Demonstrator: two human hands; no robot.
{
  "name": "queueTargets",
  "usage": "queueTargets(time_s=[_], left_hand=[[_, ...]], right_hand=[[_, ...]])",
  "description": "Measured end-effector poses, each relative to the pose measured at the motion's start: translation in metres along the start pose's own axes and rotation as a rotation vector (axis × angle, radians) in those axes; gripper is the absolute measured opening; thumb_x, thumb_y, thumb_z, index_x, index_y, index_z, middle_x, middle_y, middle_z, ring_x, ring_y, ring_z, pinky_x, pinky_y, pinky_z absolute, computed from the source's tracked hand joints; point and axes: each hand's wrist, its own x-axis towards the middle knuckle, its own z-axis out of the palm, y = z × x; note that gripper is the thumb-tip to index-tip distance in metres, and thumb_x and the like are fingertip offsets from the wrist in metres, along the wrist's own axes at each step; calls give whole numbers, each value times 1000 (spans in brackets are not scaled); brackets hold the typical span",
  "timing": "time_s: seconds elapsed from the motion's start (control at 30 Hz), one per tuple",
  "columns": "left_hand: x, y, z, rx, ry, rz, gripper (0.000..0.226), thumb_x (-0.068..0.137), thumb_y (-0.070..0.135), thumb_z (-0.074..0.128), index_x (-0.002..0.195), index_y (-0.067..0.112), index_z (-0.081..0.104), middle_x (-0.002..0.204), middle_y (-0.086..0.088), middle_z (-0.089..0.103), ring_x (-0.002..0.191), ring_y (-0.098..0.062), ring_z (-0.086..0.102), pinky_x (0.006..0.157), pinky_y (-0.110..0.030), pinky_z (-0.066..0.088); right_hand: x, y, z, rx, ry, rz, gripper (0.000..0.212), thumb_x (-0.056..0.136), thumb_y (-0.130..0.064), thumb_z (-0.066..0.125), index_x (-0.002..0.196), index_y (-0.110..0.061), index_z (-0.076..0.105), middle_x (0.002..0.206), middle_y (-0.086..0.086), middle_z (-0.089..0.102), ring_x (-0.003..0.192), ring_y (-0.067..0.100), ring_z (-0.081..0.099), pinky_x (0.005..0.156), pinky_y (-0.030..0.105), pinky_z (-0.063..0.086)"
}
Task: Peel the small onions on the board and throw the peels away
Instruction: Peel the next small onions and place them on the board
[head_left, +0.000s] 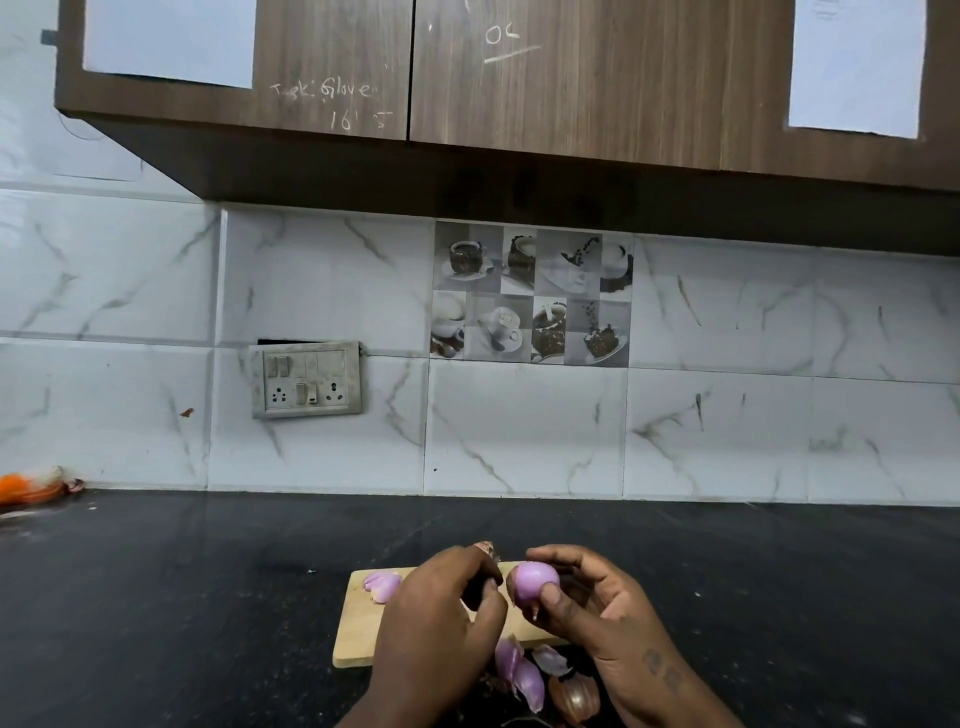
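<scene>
Right hand (597, 610) pinches peeled onion (534, 581), long axis near upright, tail down; left hand (436, 616) curled alongside, grip indeterminate.

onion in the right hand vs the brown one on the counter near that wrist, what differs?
Skin: the held onion shows smooth pale purple flesh and is almost fully peeled; the brown onion wears its dry brown skin.
Place: the held onion is lifted over the cutting board in the grip of the right hand; the brown onion lies on the black counter, off the board's near edge.
Shared: both are small and roundish.
</scene>
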Motion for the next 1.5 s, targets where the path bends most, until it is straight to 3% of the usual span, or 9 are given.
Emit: queueTargets(time_s=[0.17,0.37,0.53,0.7,0.87,0.97,1.17,1.3,1.5], left_hand=[[-2,5,-1,-31,2,68,20,89,55,62,84,36,63,78,21,61,76,-1,63,59,-17,47],[-2,2,2,-25,-23,94,6,93,41,62,90,37,58,82,20,60,76,-1,60,61,-25,51],[-3,7,1,-64,-13,-10,16,95,35,60,83,37,50,85,18,58,69,-4,54,56,-18,39],[1,6,0,-48,34,-146,24,95,35,61,78,34,45,83,17,56,70,-3,52,58,-18,38],[1,6,0,28,13,-193,30,96,34,60,76,36,37,79,15,53,81,-1,51,57,-19,37],[1,6,-1,13,14,-188,31,95,33,61,75,35,37,77,15,52,80,-3,51,57,-18,36],[0,5,0,68,28,-115,33,93,31,62,78,38,34,75,17,47,75,-1,50,54,-19,34],[-1,4,3,119,50,-114,33,92,31,63,82,39,33,75,17,45,72,-1,47,50,-17,29],[-1,6,4,161,83,-137,30,90,32,64,81,35,35,76,14,47,65,-9,41,50,-20,26]], right_hand=[[1,0,0,15,55,-9,48,65,-31,92,106,-12,75,108,25,73,98,35,73,81,37,61],[0,-1,-1,-18,47,-14,30,76,-18,83,105,-14,76,109,22,74,100,35,74,84,39,61],[0,-5,1,55,-6,7,64,59,-40,97,112,-11,77,112,23,75,103,38,74,87,40,62],[-2,-7,4,163,-28,47,76,46,-41,102,109,-5,78,105,24,75,90,32,75,74,34,62],[-4,-10,8,222,-46,106,30,78,-12,76,107,-7,78,105,24,73,87,29,73,74,39,63],[-1,-8,5,245,3,151,21,90,-10,73,110,-7,76,106,25,69,90,30,67,78,41,63],[-3,-8,3,156,8,140,63,51,-28,100,101,-1,72,95,17,70,79,26,69,67,34,62],[-4,-9,3,123,15,159,35,68,-8,85,100,-3,74,96,20,69,76,27,69,66,35,62],[-7,-15,10,110,-50,166,31,71,-12,80,101,-5,75,91,16,73,70,26,71,61,32,60]])
